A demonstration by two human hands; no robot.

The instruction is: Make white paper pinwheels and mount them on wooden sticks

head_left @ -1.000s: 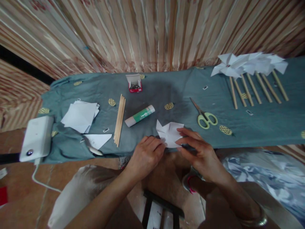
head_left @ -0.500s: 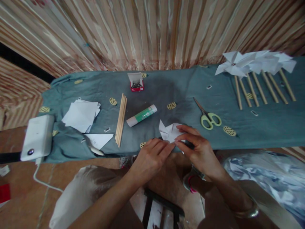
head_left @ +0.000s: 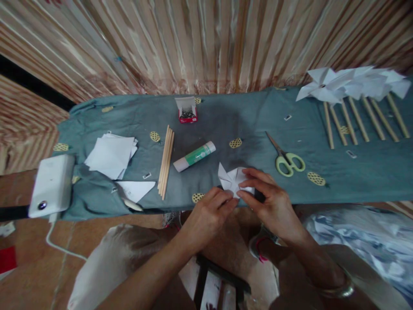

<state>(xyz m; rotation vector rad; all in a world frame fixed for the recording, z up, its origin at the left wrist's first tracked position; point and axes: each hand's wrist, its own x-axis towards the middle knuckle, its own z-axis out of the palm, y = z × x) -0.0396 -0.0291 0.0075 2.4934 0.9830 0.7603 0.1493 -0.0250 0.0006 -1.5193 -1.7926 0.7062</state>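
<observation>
Between my two hands, at the front edge of the cloth, is a white paper pinwheel (head_left: 231, 178) with folded blades. My left hand (head_left: 211, 212) grips its lower left part, fingers bent together. From the right, my right hand (head_left: 267, 196) pinches the paper near its middle with thumb and fingertips, partly covering the right blades. A glue stick (head_left: 194, 156) with a green label lies just beyond my left hand. Green-handled scissors (head_left: 285, 157) rest to the right of the pinwheel, blades pointing away.
Several wooden sticks (head_left: 165, 162) lie left of the glue stick. A red box of pins (head_left: 187, 113) stands at the back. Paper squares (head_left: 111, 155) and a white power bank (head_left: 51, 185) are at left. Several finished pinwheels (head_left: 325, 84) on sticks lie at back right.
My hands remain on the pinwheel, and more of its folded blades and centre now show. My left hand has shifted slightly down. The whole view has moved a little.
</observation>
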